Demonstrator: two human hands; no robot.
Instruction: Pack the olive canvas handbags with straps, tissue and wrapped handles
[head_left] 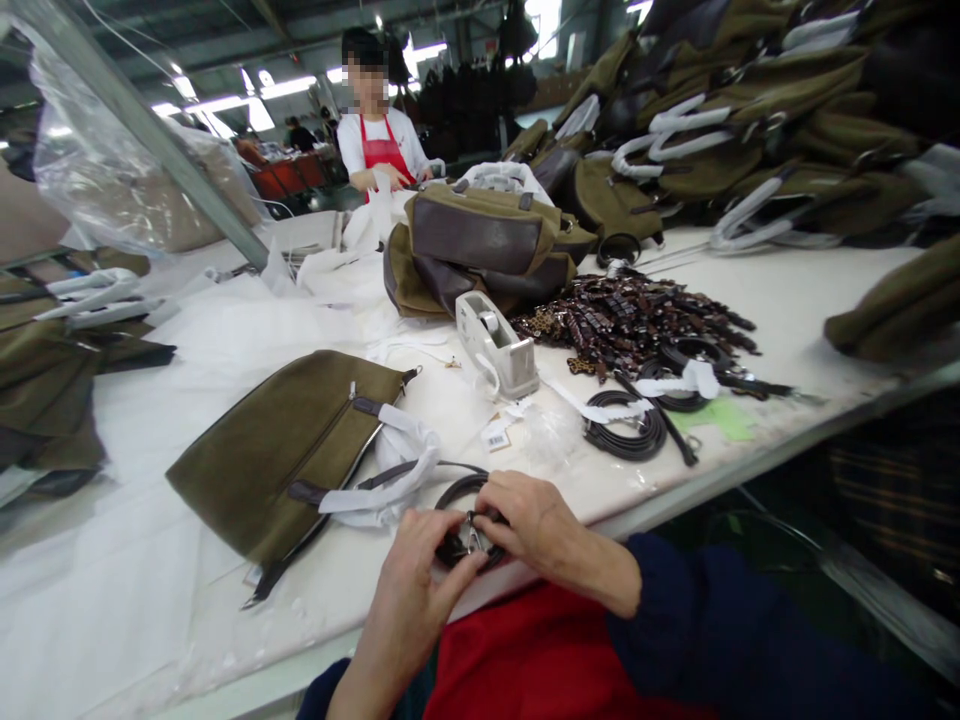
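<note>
A dark, coiled bag strap [459, 490] lies at the table's front edge, with a metal clasp [473, 538] at its middle. My left hand [420, 565] grips the coil from the left, its thumb and fingers around the strap. From the right, my right hand [529, 515] pinches the strap beside the clasp with bent fingers. Just beyond my hands rests an olive green handbag [281, 450] on its side. White wrapping covers its handles [409, 450], which reach close to the coil.
A tape dispenser [495, 345] stands behind a barcode tag [496, 434]. Right of it lie more coiled straps [626, 425] and a heap of brown straps with metal parts [637, 320]. Olive bags [480, 235] are piled behind. Across the table [247, 640] stands a person in a red apron [384, 150].
</note>
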